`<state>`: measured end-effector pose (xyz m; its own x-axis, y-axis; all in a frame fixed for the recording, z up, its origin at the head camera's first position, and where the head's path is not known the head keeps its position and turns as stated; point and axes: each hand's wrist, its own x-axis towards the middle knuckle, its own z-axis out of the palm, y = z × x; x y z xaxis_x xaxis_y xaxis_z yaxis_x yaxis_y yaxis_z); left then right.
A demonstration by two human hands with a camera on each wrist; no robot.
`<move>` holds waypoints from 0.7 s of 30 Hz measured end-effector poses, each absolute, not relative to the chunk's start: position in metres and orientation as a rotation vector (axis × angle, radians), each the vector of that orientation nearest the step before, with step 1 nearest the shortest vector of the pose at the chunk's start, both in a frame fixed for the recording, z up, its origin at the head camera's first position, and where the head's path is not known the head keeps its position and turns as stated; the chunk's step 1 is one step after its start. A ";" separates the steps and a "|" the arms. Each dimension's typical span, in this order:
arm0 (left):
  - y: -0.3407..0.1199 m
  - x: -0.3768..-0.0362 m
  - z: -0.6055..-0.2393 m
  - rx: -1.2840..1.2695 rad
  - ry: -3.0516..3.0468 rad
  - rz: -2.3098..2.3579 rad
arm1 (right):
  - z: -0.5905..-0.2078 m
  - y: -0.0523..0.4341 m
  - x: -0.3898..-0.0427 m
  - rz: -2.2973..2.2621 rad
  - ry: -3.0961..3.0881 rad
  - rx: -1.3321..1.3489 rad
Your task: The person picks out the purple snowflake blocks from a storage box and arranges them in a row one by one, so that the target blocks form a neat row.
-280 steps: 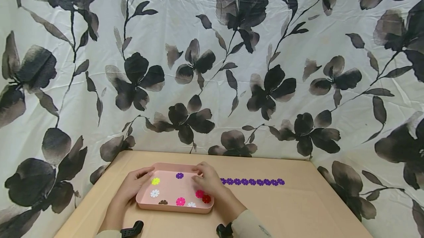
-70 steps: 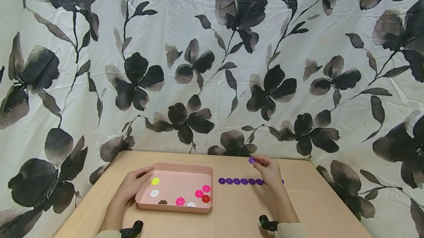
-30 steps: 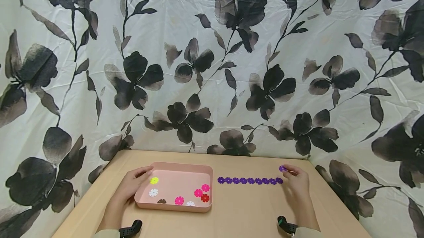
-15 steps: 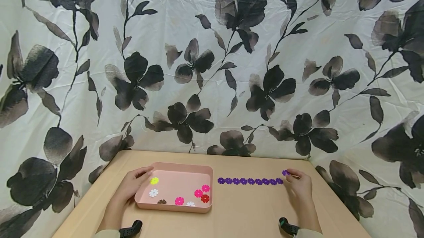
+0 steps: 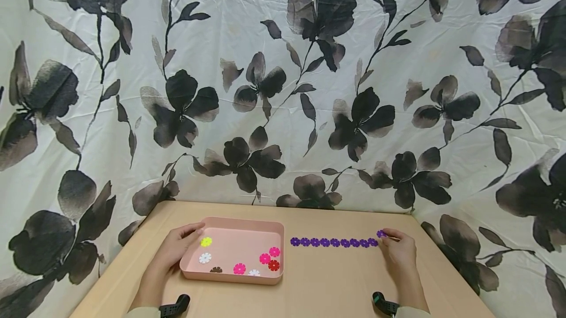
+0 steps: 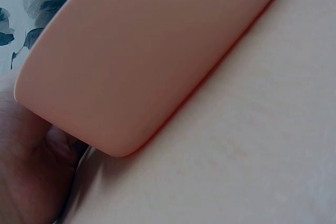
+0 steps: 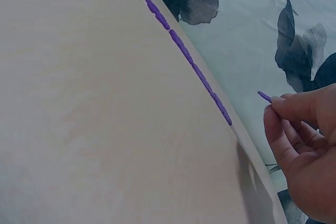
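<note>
Purple flower disc (image 5: 381, 233) is pinched in the right hand (image 5: 400, 254) fingers just off the right end of the purple row (image 5: 333, 242), so I'd lower it flat, touching the last one, while the left hand (image 5: 174, 247) grips the pink tray (image 5: 234, 278).

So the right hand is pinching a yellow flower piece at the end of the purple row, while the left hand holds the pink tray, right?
Not quite: the flower piece pinched by the right hand is purple, not yellow, as the head view shows. The rest stands: it is at the right end of the purple row, and the left hand holds the pink tray. The one yellow piece lies in the tray.
</note>
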<state>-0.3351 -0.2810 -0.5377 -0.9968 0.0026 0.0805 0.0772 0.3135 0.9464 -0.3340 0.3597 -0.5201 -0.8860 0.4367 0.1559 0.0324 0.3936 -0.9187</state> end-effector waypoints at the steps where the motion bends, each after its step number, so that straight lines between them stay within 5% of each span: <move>1: -0.281 -0.335 -0.538 -0.075 -2.495 -1.799 | -0.521 0.360 -0.334 1.493 -2.284 -0.410; 21: -0.280 -0.334 -0.535 -0.078 -2.508 -1.763 | -0.527 0.362 -0.336 1.375 -2.299 -0.436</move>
